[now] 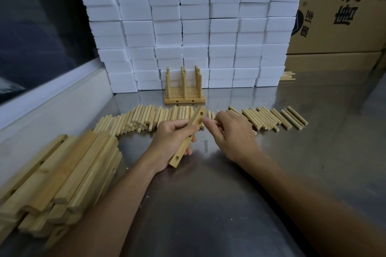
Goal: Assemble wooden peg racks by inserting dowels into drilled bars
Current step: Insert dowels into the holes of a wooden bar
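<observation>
My left hand (169, 142) grips a drilled wooden bar (181, 152) around its middle and holds it tilted above the steel table (208, 204). Round holes show at both ends of the bar. My right hand (231, 133) is just right of the bar's upper end, fingers curled, with its fingertips close to the top hole. It seems to pinch a dowel (216, 118), of which only a pale tip shows. A long row of loose dowels (146, 119) lies across the table behind both hands.
A pile of drilled bars (62, 173) lies at the near left. An assembled peg rack (184, 94) stands behind the dowels against a wall of white foam blocks (198, 27). Cardboard boxes (344, 6) are at the back right, with a few dowels (288, 76) beside them.
</observation>
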Tool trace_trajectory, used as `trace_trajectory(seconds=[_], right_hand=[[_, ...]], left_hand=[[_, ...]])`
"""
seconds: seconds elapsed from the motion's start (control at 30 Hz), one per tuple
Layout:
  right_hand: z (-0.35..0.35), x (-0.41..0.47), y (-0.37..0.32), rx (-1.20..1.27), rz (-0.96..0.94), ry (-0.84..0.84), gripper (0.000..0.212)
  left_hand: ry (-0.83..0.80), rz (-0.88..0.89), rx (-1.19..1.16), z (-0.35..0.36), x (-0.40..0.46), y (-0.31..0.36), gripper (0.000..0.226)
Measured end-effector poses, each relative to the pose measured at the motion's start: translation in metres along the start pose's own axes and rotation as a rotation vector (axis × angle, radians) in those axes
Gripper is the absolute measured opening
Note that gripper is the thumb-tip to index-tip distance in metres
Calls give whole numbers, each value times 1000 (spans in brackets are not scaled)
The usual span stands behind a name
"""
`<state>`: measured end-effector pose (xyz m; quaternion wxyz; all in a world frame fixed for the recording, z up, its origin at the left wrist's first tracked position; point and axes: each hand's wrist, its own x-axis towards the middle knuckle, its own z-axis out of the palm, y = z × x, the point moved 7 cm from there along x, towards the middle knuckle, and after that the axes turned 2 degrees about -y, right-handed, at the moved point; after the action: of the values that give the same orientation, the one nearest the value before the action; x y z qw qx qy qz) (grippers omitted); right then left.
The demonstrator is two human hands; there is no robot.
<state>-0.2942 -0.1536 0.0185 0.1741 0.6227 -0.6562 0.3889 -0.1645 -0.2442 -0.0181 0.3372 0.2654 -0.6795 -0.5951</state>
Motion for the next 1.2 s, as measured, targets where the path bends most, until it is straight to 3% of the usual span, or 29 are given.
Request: trace_trajectory(seconds=[0.27,0.4,0.6,0.77,1.2], right_hand=[[0,-2,11,33,71,25,39],[2,-3,6,47,19,13,27],[-7,-4,3,95,-2,122,22],[-2,-4,2,75,-27,69,22],[-3,-5,-1,-147,-99,88,31]], left_hand=[[-13,14,16,0,1,0,32],[-21,43,51,5,0,2,35],[49,25,10,0,1,-1,36],[31,21,43,2,1,0,33],[85,147,370,6,0,6,44]])
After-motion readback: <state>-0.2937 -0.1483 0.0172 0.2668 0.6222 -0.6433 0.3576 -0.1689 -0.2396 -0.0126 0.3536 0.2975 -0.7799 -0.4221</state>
